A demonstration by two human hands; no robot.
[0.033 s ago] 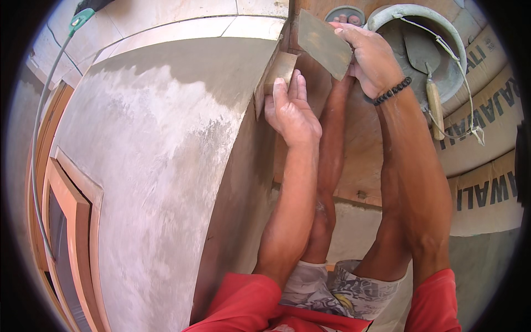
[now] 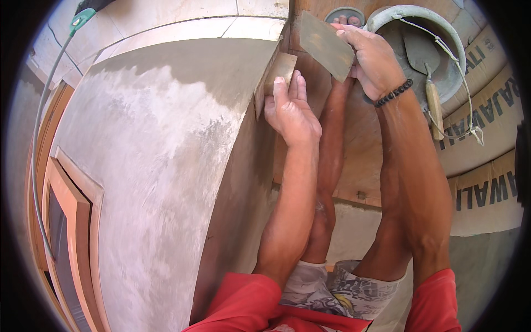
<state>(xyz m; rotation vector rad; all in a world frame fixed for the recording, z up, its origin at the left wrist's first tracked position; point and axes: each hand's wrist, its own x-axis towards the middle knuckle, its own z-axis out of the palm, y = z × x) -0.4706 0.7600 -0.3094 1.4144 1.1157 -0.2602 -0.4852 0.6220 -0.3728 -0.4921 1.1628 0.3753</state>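
My left hand is closed on a small tan block, thumb across its near side and fingers stretched along the edge. The block sits against the narrow end face of the plastered wall, beside a thin upright brown edge. To the right, my right hand grips a thin, flat, squarish plate by its right side, thumb on top. Grey-brown smears cover the plate, which is held tilted and apart from the block. Wet, darker plaster runs along the wall's far border; paler plaster lies nearer.
A bucket at the far right holds grey mortar and a trowel with a wooden handle; a cord hangs over its rim. Paper sacks lie nearer. At left are a wooden frame and a grey cable. White tiles border the wall.
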